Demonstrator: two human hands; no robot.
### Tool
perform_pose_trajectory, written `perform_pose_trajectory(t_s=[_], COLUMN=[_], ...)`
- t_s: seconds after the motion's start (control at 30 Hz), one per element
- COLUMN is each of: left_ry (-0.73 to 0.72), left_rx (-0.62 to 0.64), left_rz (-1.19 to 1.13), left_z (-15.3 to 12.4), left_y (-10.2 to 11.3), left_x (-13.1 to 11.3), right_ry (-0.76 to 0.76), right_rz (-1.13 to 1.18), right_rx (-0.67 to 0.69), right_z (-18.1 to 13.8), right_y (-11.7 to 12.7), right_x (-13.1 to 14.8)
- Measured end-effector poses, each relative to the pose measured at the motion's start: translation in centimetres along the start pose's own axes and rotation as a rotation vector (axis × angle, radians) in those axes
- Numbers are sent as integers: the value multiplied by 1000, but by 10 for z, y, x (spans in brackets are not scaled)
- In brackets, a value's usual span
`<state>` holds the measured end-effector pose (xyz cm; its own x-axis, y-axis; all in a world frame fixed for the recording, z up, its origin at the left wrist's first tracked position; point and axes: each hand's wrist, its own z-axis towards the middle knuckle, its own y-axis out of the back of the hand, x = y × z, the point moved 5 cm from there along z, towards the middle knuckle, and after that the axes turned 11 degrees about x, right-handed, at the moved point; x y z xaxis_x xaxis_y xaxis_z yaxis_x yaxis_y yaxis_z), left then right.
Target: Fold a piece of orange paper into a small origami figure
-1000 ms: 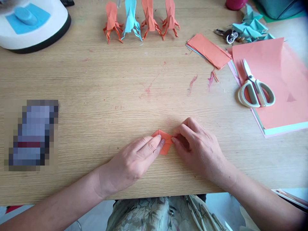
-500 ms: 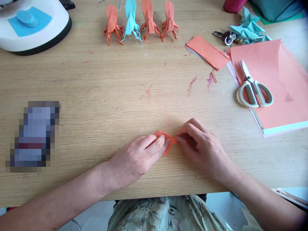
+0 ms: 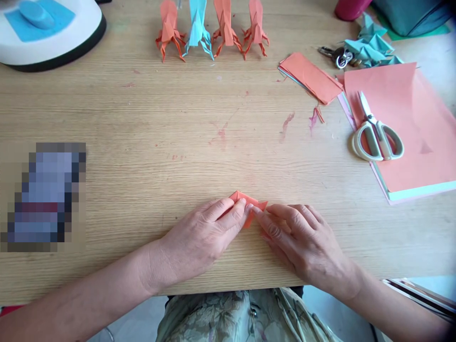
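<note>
Low at the middle of the table lies a small folded piece of orange paper (image 3: 242,196), with a pointed flap sticking out to the right. My left hand (image 3: 204,232) is closed on it, fingertips and thumb pressing it against the wood and covering much of it. From the right, my right hand (image 3: 302,240) has its fingers at the flap, one fingertip pressing beside my left thumb and another by the flap's tip. The underside of the paper is hidden.
Several folded paper figures (image 3: 223,23) stand at the back. At right lie a stack of orange paper strips (image 3: 309,77), scissors (image 3: 378,137) on paper sheets (image 3: 423,166), and keys (image 3: 342,58) by teal folded pieces (image 3: 372,45). A white appliance (image 3: 85,31) and a blurred phone-like object (image 3: 46,190) are left.
My right hand has turned flatter and moved down over the flap, from pinching its tip to pressing beside my left thumb. My left hand stays put. The view has shifted slightly.
</note>
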<state>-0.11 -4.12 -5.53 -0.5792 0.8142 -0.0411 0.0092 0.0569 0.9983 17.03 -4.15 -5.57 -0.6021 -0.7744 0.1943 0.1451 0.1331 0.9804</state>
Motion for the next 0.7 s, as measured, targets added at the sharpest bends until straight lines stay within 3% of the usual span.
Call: perform_pose_trajectory(t_s=[0.37, 0.7], left_ry=[-5, 92], left_rx=[64, 58], left_rz=[-8, 171], left_z=[-2, 6], left_y=[-7, -3], left_x=[-4, -18], right_ry=[-44, -5], right_rz=[-109, -249], right_rx=[-17, 35], right_z=[5, 8], right_y=[1, 2], right_x=[7, 20])
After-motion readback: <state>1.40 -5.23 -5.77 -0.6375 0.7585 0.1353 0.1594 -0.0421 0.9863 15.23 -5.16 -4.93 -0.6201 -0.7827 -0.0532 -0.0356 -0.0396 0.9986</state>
